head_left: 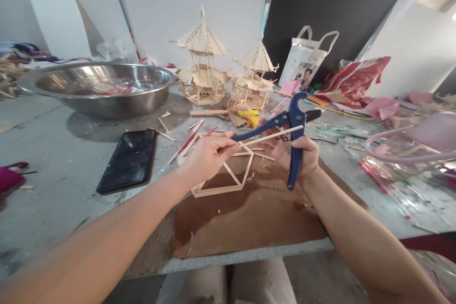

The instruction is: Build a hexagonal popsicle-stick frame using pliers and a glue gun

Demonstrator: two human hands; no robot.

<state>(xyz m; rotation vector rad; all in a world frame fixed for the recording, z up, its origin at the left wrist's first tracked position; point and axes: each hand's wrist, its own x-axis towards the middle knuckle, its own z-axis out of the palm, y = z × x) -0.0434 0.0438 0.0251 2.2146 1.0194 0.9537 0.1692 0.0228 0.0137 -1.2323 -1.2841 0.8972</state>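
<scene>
My left hand (208,154) pinches one end of a thin wooden stick (267,137), which slants up to the right. In my right hand (307,154) is a blue pipe cutter (296,114), its handles spread apart. The stick's far end lies across the cutter near its pivot; whether it sits between the blades I cannot tell. One cutter handle reaches to the fingertips of my left hand. Below, a many-sided frame of glued sticks (218,193) rests on a brown board (249,232), partly hidden by my left hand.
Two pagoda models (202,47) stand at the back, beside a steel basin (117,104). A black phone (128,161) lies at left. Right are a white bag (299,64), red packaging (352,80) and a clear container with a pink lid (423,140). Yellow-handled scissors (249,116) lie behind my hands.
</scene>
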